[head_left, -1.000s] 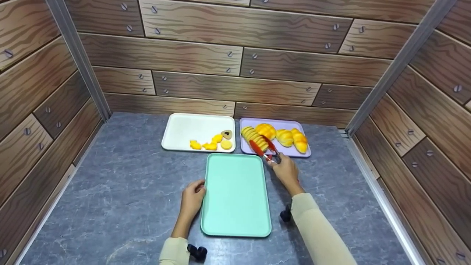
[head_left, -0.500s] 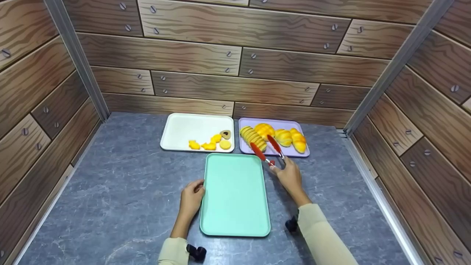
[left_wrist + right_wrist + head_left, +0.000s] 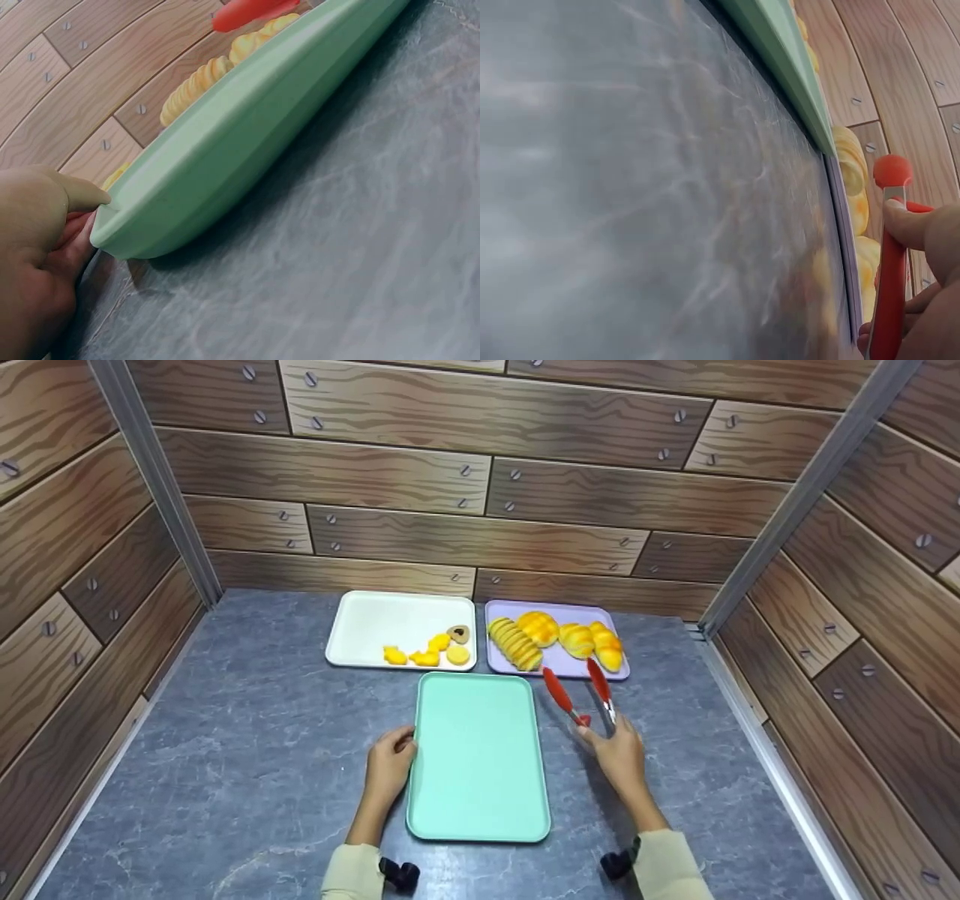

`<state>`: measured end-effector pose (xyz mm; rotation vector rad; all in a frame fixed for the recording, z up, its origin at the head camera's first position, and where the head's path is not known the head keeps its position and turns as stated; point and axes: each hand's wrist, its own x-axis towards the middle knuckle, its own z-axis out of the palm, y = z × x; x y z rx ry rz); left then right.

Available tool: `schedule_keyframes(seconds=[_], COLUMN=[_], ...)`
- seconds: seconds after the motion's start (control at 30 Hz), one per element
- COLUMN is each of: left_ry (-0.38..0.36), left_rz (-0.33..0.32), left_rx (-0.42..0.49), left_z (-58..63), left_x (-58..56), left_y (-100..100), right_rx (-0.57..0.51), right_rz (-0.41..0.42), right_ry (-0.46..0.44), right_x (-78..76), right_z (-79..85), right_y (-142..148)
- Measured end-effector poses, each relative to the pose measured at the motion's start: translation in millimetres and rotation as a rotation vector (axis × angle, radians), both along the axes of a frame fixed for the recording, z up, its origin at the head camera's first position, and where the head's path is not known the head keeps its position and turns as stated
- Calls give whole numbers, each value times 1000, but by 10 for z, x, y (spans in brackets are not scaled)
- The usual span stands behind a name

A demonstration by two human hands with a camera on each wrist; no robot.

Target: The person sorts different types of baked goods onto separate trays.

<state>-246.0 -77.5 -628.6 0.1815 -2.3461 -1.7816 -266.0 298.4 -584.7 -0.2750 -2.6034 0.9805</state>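
My right hand [image 3: 622, 754] grips a pair of red-tipped tongs [image 3: 557, 691], whose arms are spread with nothing between them. The tips point at the near edge of a purple tray [image 3: 556, 658]. That tray carries a ridged bread roll [image 3: 514, 645], a round bun [image 3: 538, 627] and two more golden rolls. On its left long side, a mint-green tray [image 3: 480, 757] is pinched at the rim by my left hand [image 3: 389, 765]. The left wrist view shows the thumb [image 3: 86, 191] over that rim and fingers under it.
A white tray [image 3: 382, 622] stands behind the green one, left of the purple tray. Several small yellow pieces [image 3: 425, 658] and a brown piece with a dark centre [image 3: 458, 634] lie in it. Wood-patterned walls [image 3: 397, 472] enclose the grey marbled table [image 3: 247, 720].
The tongs have come off the ridged roll, spread apart and drawn back toward me and to the right with my right hand. The roll stays on the purple tray; my left hand keeps its place.
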Motion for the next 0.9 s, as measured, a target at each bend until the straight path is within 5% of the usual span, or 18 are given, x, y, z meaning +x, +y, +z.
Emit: schedule_keyframes(seconds=[0.57, 0.9], left_ry=[3, 10], left_rz=[-6, -11], left_rx=[-9, 0], left_z=[10, 3], left_x=[6, 8], left_y=[25, 16], right_rx=[-10, 34], right_rz=[-142, -211], right_ry=[-63, -86], right_x=[473, 575], right_z=[-62, -131], right_y=[114, 69])
